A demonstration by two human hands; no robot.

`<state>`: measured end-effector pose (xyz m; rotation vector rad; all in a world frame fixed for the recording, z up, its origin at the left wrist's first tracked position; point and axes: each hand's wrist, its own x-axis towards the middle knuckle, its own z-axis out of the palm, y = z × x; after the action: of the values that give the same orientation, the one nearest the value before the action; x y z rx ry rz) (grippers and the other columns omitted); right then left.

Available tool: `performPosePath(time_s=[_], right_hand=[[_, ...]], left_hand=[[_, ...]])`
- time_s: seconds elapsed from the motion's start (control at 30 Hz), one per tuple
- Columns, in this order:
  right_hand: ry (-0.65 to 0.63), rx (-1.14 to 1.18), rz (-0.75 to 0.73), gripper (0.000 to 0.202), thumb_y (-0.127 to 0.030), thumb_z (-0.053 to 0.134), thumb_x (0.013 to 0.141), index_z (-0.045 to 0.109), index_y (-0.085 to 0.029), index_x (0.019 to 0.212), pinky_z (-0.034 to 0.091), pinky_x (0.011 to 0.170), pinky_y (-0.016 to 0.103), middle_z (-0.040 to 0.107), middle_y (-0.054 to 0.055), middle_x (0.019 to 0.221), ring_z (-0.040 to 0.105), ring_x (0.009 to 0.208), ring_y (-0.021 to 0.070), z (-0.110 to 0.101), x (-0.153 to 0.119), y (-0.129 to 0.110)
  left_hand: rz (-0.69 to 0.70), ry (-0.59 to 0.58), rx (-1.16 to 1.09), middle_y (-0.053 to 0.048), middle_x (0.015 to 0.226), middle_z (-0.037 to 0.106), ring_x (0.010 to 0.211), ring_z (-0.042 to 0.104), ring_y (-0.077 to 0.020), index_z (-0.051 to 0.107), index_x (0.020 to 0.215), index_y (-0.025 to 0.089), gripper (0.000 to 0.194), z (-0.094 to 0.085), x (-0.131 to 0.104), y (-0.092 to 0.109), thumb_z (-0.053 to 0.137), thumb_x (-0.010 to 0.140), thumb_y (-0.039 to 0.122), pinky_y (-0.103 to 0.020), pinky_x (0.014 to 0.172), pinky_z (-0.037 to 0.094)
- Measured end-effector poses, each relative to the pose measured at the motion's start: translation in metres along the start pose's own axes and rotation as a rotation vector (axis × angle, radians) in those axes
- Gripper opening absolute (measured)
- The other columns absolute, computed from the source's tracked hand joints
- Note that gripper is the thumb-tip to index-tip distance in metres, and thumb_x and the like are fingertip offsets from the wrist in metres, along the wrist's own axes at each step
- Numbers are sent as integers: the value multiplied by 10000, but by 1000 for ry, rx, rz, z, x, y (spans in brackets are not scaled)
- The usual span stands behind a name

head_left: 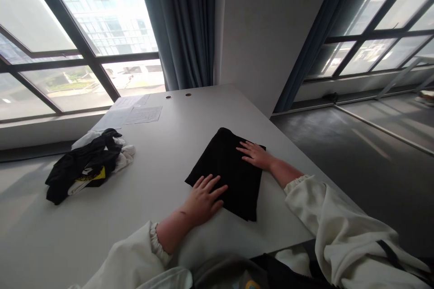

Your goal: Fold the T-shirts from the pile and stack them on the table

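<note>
A black piece of cloth (pixel 230 171), folded into a flat, roughly four-sided shape, lies on the white table in front of me. My left hand (pixel 205 198) rests on its near left edge, palm down with the fingers spread. On the far right edge of the cloth lies my right hand (pixel 256 154), also flat with its fingers apart. Neither hand grips anything. What kind of garment the cloth is, I cannot tell.
On the left of the white table (pixel 176 144) is a crumpled heap of black, white and yellow clothes (pixel 88 165). Printed paper sheets (pixel 142 115) lie at the far left. Two round holes pierce the tabletop near the curtain (pixel 186 27). The table's right edge borders dark floor.
</note>
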<state>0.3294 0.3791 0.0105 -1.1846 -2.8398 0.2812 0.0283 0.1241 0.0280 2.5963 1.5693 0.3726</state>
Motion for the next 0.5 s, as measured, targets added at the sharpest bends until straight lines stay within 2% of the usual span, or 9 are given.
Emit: performPosePath(time_s=[0.13, 0.2, 0.27, 0.33, 0.43, 0.5], right_hand=[[99, 42, 79, 498, -438, 508, 1040, 631, -251, 1485, 314, 1272, 449, 447, 108, 1663, 427, 1522, 292, -14, 10, 2], [151, 44, 204, 511, -389, 537, 1022, 610, -202, 1491, 379, 1221, 414, 555, 152, 1561, 527, 1430, 288, -21, 19, 4], [154, 48, 355, 556, -366, 557, 1006, 555, -167, 1526, 450, 1136, 400, 640, 174, 1453, 612, 1318, 295, -27, 28, 4], [81, 71, 469, 566, -396, 592, 984, 578, -150, 1493, 498, 1043, 393, 686, 183, 1377, 659, 1233, 314, -33, 37, 5], [-76, 133, 515, 468, -438, 674, 915, 736, -141, 1270, 530, 924, 356, 752, 169, 1223, 713, 1122, 321, -43, 45, 4], [-171, 195, 500, 366, -415, 721, 868, 792, -141, 1101, 540, 851, 326, 785, 141, 1085, 746, 1012, 296, -50, 46, 1]], left_hand=[[-602, 160, 79, -169, 1655, 428, 1503, 419, -373, 475, 1593, 240, 643, -6, -8, -30, 604, 997, 444, -529, 1191, 394], [-754, 136, 76, -189, 1522, 555, 1391, 520, -361, 553, 1500, 182, 575, -9, -11, -40, 586, 1001, 467, -505, 1140, 428], [-784, 79, 50, -165, 1370, 644, 1289, 576, -336, 658, 1311, 176, 434, -13, -12, -46, 587, 997, 468, -473, 1108, 439], [-781, 49, 12, -137, 1314, 662, 1241, 590, -312, 687, 1154, 196, 306, -15, -11, -48, 602, 985, 436, -437, 1083, 444], [-766, 47, -39, -108, 1292, 682, 1212, 601, -279, 657, 1091, 219, 184, -16, -8, -56, 593, 983, 354, -391, 1055, 443], [-781, 42, -53, -101, 1206, 721, 1164, 634, -269, 633, 1093, 227, 156, -19, -8, -69, 557, 1003, 330, -377, 1017, 452]])
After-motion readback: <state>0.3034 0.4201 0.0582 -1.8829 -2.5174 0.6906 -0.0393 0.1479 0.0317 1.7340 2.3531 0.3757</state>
